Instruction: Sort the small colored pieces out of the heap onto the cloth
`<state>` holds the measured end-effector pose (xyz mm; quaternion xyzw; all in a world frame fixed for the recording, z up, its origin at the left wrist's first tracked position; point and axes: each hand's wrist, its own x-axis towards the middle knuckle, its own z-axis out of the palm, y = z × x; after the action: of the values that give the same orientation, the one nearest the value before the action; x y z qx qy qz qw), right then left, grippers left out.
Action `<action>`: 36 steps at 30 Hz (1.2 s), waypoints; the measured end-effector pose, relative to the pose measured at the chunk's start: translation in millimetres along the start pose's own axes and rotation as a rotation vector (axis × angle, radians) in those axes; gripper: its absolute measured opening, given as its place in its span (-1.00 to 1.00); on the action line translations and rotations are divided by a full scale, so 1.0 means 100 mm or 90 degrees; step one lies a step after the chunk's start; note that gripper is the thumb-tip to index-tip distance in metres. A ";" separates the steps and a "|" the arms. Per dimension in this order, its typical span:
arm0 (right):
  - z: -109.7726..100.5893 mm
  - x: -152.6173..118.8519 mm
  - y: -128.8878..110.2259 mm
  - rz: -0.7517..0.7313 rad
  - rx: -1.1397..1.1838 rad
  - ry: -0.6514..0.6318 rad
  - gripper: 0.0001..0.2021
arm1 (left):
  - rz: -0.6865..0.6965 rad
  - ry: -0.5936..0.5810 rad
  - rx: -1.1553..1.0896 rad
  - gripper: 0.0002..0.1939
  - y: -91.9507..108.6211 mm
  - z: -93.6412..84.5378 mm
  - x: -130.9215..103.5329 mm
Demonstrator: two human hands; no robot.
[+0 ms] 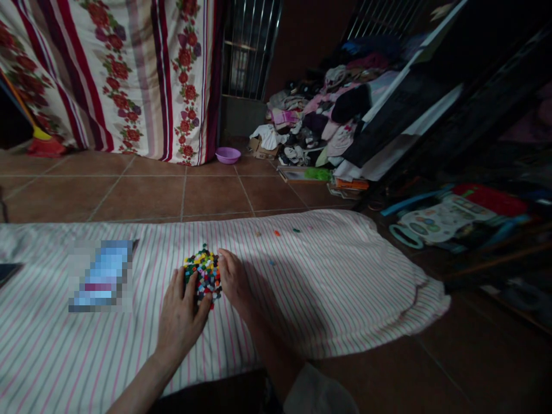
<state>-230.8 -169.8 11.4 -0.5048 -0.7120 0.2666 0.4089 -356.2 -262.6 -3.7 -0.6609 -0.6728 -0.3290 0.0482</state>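
A heap of small multicoloured pieces (207,271) lies on a striped cloth (345,276). Along the heap's left and near side rests my left hand (181,313), palm down, fingers apart, the fingertips touching pieces. My right hand (233,279) is at the heap's right edge, its fingers curled and close together; whatever its fingertips may hold is hidden. A few loose pieces lie farther right, among them an orange one (277,233), a dark green one (296,230) and a blue one (272,263).
A blurred-out flat item (103,276) lies left of my left hand, with a dark object (8,272) at the far left edge. Beyond the cloth are a tiled floor (146,192), a purple basin (227,154), a floral curtain (146,75) and piled clothes (319,115).
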 end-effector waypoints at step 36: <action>-0.09 0.32 -0.15 0.150 0.121 -0.113 -0.36 | -0.115 -0.032 -0.036 -0.52 0.07 -0.14 -0.15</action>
<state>-235.1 -145.4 38.2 -0.5179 -0.6529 0.4223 0.3565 -353.2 -283.1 1.8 -0.6067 -0.7210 -0.3343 -0.0174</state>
